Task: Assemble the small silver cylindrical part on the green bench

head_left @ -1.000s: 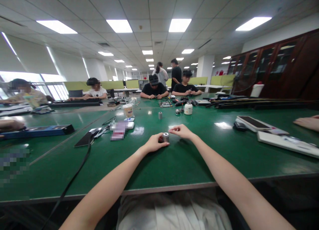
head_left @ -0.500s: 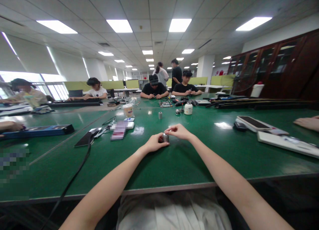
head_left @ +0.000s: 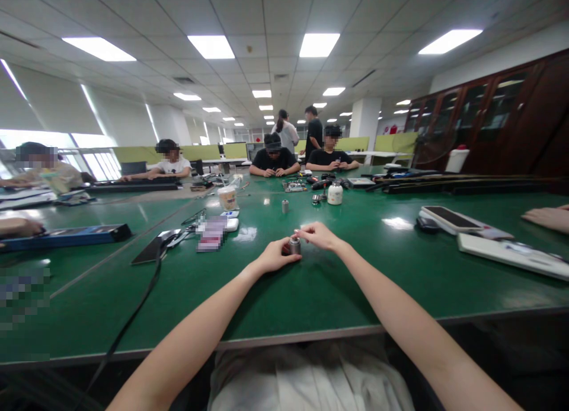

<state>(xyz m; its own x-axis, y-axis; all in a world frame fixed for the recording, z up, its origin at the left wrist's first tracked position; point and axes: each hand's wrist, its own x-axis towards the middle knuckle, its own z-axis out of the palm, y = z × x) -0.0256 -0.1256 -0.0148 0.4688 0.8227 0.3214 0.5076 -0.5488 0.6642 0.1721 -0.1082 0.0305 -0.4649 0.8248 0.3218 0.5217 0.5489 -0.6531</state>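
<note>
A small grey metal cylinder (head_left: 295, 247) stands upright on the green table (head_left: 284, 298) in front of me. My left hand (head_left: 276, 255) is closed around its left side, thumb at the front near the base. From the right, my right hand (head_left: 318, 235) reaches over with fingers pinched together at the cylinder's top. Whatever lies between those fingertips is too small to make out. Farther back on the table a second, similar metal cylinder (head_left: 285, 206) stands by itself.
A white jar (head_left: 335, 193) and small metal parts (head_left: 316, 199) lie beyond. Left are a cup (head_left: 227, 198), a phone-like slab (head_left: 151, 247) and a black strap (head_left: 141, 307). A white device (head_left: 511, 255) lies right. Other people sit around; another person's hand (head_left: 547, 217) rests at right.
My right fingers have shifted slightly at the cylinder's top. My left hand keeps its hold, and the view has moved very slightly.
</note>
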